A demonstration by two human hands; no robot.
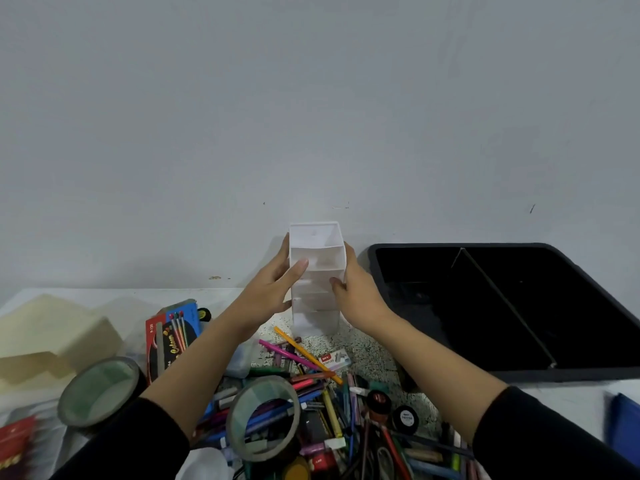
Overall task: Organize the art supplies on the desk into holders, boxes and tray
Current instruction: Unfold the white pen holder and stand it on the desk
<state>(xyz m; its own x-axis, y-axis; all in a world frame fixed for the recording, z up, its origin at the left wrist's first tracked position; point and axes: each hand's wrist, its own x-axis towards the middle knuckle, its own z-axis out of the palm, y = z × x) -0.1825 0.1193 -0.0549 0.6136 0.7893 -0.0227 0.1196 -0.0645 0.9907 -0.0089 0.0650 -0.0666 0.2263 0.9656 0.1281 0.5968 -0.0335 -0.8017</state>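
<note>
A white stepped pen holder (pixel 317 258) with several compartments stands at the back of the desk against the wall. My left hand (pixel 273 289) grips its left side, thumb across the front. On the holder's right side my right hand (pixel 356 289) grips it, thumb on the front edge. Below lies a heap of pens, markers and crayons (pixel 322 400), with a pink marker (pixel 287 353) and an orange pen (pixel 304 353) on top. A black divided tray (pixel 588 372) sits at the right.
Two wide tape rolls (pixel 100 389) (pixel 263 414) lie near the front. A red-and-blue colour pencil box (pixel 173 334) and a cream holder (pixel 55 337) stand at the left. A small staples box (pixel 334 360), dark paint jars (pixel 405 419) and a blue box (pixel 625 424) are also here.
</note>
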